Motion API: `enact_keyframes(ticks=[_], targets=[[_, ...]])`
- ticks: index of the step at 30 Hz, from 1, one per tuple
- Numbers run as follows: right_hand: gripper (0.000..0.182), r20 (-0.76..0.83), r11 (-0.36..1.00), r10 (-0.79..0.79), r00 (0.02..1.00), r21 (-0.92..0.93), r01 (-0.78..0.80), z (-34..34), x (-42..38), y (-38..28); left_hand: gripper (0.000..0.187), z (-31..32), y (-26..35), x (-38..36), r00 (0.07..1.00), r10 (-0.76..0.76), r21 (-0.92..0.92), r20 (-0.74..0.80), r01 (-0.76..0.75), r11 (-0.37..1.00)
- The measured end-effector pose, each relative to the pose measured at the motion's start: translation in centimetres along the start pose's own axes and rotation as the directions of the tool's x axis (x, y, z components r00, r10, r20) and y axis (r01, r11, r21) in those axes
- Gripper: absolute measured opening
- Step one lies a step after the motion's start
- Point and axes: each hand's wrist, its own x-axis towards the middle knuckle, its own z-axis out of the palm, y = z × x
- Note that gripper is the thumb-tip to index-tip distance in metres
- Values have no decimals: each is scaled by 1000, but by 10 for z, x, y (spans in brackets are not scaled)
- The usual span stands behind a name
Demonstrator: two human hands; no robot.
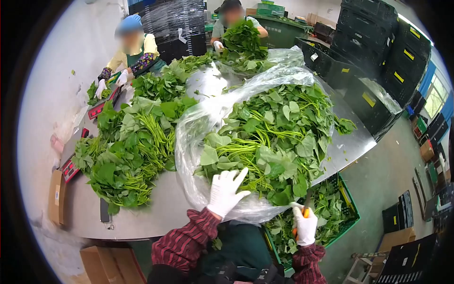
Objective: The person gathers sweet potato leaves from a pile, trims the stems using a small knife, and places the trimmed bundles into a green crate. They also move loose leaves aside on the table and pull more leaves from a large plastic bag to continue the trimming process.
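My left hand (226, 190), in a white glove, rests with fingers spread on the near edge of a big heap of leafy greens (274, 137) lying on a clear plastic sheet (201, 123). My right hand (304, 226), also gloved, is closed around an orange-handled tool (301, 218) just below the heap, above a green crate (352, 208) of cut leaves. Both sleeves are dark red plaid.
A second heap of greens (130, 151) covers the left of the steel table (156, 213). Two other people in white gloves handle greens at the far end. Red-display scales (71, 169) line the left edge. Black crates (373, 28) are stacked at right; cardboard boxes sit below.
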Motion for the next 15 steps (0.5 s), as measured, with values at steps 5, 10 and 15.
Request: enact_keyframes(ticks=[5,10,15], targets=[[18,181,993,78,980,70,-92,36,-10,-6,31,31,37,-35,963,34,-128,-268,-70,989],[24,338,975,115,934,142,-172,56,-20,-18,28,39,82,-80,970,-152,-549,-188,24,835],[17,181,997,74,981,16,-78,26,-29,-44,35,30,82,-77,991,106,-616,-77,-131,777]])
